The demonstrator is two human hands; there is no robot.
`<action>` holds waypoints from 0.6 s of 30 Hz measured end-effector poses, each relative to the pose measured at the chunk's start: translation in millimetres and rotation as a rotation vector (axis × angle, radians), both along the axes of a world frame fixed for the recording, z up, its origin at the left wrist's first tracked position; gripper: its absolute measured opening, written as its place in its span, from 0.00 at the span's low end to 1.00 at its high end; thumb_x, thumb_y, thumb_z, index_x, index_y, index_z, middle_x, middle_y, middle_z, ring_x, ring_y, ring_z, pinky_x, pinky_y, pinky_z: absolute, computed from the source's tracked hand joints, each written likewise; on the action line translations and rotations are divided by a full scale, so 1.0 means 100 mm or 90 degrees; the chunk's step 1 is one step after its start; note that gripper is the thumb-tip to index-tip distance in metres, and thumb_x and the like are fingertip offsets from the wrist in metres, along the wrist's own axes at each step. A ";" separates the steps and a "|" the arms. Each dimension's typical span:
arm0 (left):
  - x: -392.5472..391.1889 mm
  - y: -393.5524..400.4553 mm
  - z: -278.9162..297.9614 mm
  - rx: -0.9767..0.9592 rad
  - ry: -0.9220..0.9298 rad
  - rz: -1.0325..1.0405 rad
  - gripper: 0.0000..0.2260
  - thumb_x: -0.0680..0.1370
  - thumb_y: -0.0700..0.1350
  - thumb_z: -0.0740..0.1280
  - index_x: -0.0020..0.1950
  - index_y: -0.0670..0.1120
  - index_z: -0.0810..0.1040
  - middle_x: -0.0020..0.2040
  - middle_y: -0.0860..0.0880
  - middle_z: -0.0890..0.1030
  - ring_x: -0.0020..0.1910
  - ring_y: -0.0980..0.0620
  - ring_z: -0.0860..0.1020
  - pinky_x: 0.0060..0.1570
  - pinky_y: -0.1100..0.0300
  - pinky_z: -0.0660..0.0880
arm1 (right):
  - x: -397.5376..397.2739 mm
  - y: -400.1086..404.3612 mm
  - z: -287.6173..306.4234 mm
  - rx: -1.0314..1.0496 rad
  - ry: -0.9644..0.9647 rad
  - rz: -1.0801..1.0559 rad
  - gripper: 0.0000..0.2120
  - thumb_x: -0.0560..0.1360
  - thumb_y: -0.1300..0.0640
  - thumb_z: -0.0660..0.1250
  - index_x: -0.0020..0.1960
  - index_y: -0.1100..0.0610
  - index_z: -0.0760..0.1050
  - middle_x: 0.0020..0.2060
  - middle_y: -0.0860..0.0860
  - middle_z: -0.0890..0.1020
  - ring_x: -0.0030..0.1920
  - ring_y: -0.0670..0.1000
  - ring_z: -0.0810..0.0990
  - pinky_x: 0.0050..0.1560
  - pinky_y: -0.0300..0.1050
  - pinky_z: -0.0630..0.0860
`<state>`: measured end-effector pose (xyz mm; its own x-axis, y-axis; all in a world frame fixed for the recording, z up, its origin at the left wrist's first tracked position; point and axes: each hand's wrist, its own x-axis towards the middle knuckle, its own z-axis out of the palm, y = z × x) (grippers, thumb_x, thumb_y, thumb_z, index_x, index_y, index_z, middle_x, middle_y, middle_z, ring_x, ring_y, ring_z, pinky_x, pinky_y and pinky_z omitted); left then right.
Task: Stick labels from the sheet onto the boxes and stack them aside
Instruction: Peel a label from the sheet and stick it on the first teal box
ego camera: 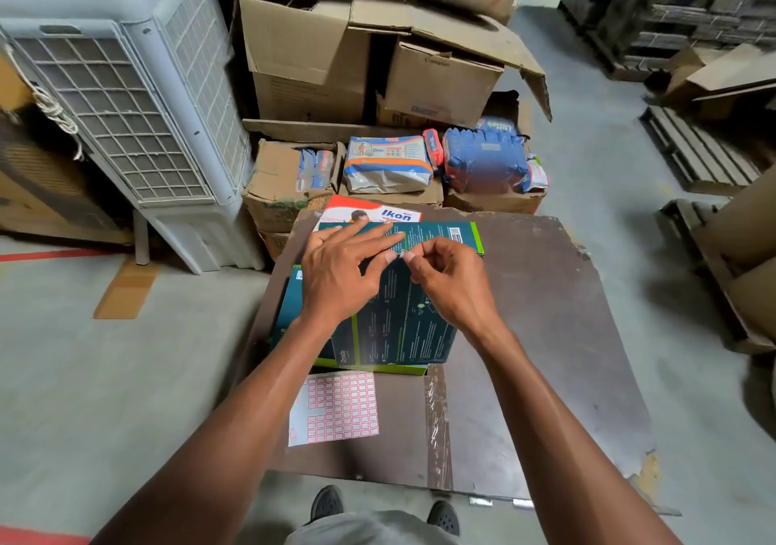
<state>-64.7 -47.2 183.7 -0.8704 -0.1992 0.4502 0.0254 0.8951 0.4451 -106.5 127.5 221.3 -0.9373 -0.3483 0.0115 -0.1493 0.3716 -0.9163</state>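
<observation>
A dark teal box (403, 322) with green edges lies on top of other teal boxes (289, 305) on the brown board (546, 334). My left hand (340, 276) rests flat on its top with fingers spread. My right hand (445, 280) hovers over the box with fingers curled, pinching a tiny white label (401, 255) between thumb and forefinger, close to my left thumb. The label sheet (336, 408), white with rows of pink-bordered stickers, lies on the board just in front of the boxes. A red-and-white "Ikon" box (373, 213) lies behind the teal ones.
A white air cooler (126, 95) stands at the left. Cardboard cartons (319, 53) and packs of goods (386, 162) are piled behind the board. Wooden pallets (705, 145) and cardboard lie at the right. My shoes (327, 502) show below the board's front edge.
</observation>
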 end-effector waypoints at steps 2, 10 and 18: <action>0.02 0.01 -0.01 0.004 0.001 -0.001 0.13 0.81 0.57 0.64 0.65 0.65 0.79 0.66 0.62 0.78 0.73 0.56 0.72 0.67 0.51 0.66 | -0.01 -0.03 -0.01 0.019 0.014 -0.006 0.07 0.80 0.51 0.71 0.46 0.53 0.81 0.37 0.50 0.85 0.40 0.51 0.84 0.46 0.52 0.82; 0.06 0.03 0.00 0.011 -0.005 -0.001 0.14 0.81 0.55 0.63 0.66 0.64 0.79 0.67 0.61 0.78 0.73 0.55 0.71 0.67 0.54 0.62 | -0.02 -0.07 -0.01 0.087 0.042 -0.025 0.08 0.80 0.50 0.70 0.43 0.50 0.79 0.36 0.48 0.84 0.39 0.49 0.83 0.45 0.58 0.83; 0.09 0.05 -0.02 0.011 0.005 -0.003 0.13 0.81 0.54 0.65 0.65 0.64 0.79 0.66 0.61 0.79 0.73 0.56 0.72 0.67 0.51 0.65 | 0.02 -0.09 -0.01 0.130 0.097 -0.048 0.07 0.78 0.51 0.70 0.42 0.50 0.78 0.34 0.45 0.82 0.35 0.45 0.81 0.40 0.53 0.82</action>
